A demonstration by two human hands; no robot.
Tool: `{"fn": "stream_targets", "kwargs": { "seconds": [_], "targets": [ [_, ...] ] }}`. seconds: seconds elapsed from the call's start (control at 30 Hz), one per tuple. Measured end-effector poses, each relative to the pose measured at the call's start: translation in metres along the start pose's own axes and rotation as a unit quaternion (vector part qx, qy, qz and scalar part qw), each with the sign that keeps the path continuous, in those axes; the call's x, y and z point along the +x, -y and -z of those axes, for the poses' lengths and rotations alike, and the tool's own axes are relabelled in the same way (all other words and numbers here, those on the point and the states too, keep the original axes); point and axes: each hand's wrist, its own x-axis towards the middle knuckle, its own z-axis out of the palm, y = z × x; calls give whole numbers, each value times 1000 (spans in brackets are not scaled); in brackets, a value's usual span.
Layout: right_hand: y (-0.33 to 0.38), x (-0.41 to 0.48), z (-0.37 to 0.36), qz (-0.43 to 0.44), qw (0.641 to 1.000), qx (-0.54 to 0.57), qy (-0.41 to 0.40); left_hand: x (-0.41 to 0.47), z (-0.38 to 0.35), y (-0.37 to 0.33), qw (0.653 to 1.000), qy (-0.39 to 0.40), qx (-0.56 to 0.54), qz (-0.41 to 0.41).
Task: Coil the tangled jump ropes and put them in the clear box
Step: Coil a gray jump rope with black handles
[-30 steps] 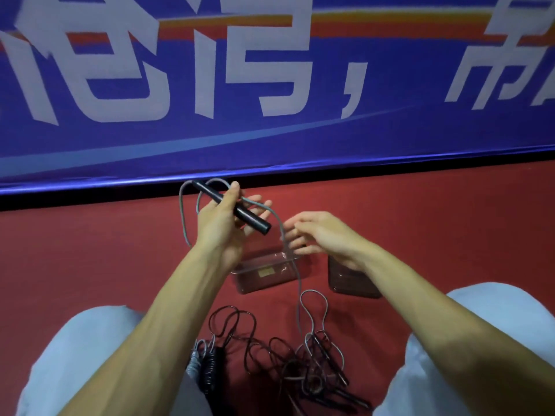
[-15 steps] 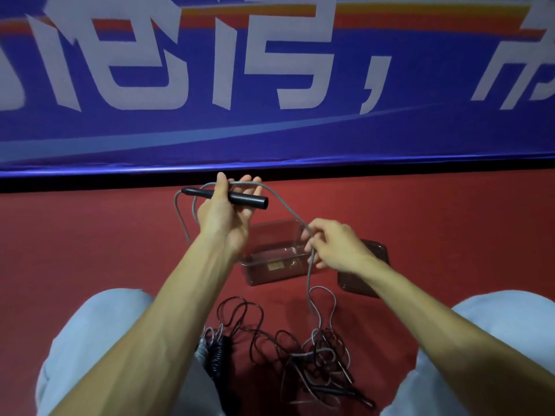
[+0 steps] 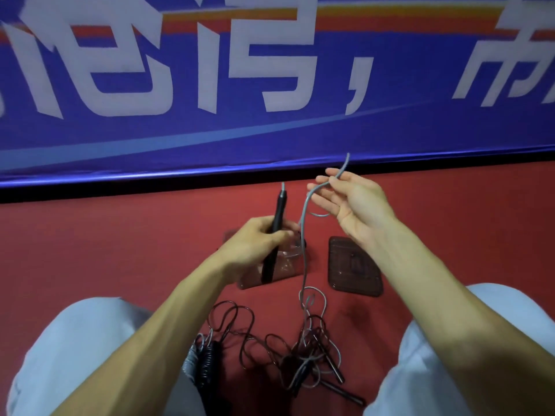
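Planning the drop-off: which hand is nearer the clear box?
Left. The left hand, gripping the black handle, overlaps the clear box in the view; the right hand, holding the grey rope, is raised to the box's right, above the lid.

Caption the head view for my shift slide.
Left hand grips a black handle over the clear box; right hand pinches a grey cord rising from the tangled ropes.

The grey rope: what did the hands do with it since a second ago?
The right hand lifted the grey rope up from beside the clear box, palm now upward. The left hand came down over the box and turned the black handle from sideways to pointing up. Box, lid and tangled pile stayed put.
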Motion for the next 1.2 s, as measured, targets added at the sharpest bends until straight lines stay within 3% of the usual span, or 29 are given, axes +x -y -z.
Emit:
{"fn": "stream_targets", "kwargs": {
  "seconds": [0.13, 0.3, 0.4, 0.5, 0.67, 0.8, 0.87, 1.07, 1.2],
  "targets": [
    [2, 4, 5, -38, 992, 109, -42, -4, -14, 4, 997, 69, -16, 6],
    [-1, 9, 9, -59, 989, 118, -65, -7, -21, 3, 996, 63, 4, -62],
    [-3, 9, 8, -43, 996, 46, -58, -7, -23, -4, 992, 3, -112, -64],
    [-9, 7, 10, -37, 991, -130, -17, -4, -16, -12, 968, -91, -231, -38],
    [-27, 5, 10, -48, 925, -371, 64, -1, 6, -20, 917, -169, -357, -50],
    [-46, 2, 10, -56, 829, -520, 198, -3, 19, -25, 864, -141, -482, -46],
    [-55, -3, 7, -75, 811, -524, 251, -4, 25, -27, 836, -138, -528, -51],
    [-67, -5, 6, -68, 803, -542, 239, 0, 38, -27, 794, -158, -577, -108],
    [-55, -6, 7, -60, 866, -447, 214, 3, 38, -21, 828, -201, -510, -118]
  ]
}}
